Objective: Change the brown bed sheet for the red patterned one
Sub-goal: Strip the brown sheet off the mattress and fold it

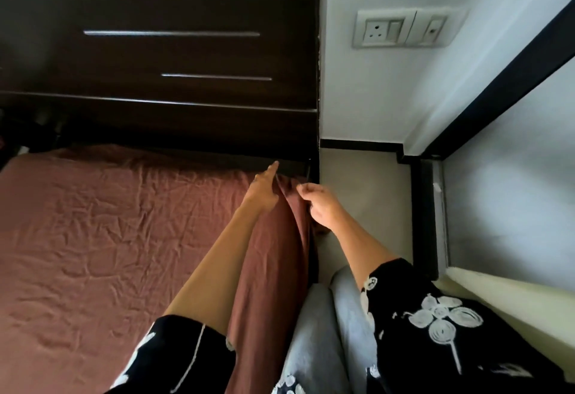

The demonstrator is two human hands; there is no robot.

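**Q:** Where's my sheet at right now?

**A:** The brown sheet (124, 238) is spread all over the mattress, creased. Only the corner by the headboard (155, 60) is pulled up into a ridge. Your left hand (263, 191) pinches that ridge with the forefinger poking straight out. Your right hand (320, 210) is curled up against the fold's outer side, and I can't tell if there's cloth in it. The red patterned one isn't in view.

**Q:** What can bite me here?

**A:** My guess is the corner's wedged between the mattress and the headboard. Yank on a weak pinch and it slips out, or the seam strains. You're also squeezed onto a narrow strip of floor (357, 182) between the bed and the dark frame (497, 94) on your right. The socket plate (404, 27) is on the wall ahead, so there's not much room to step back and pull.
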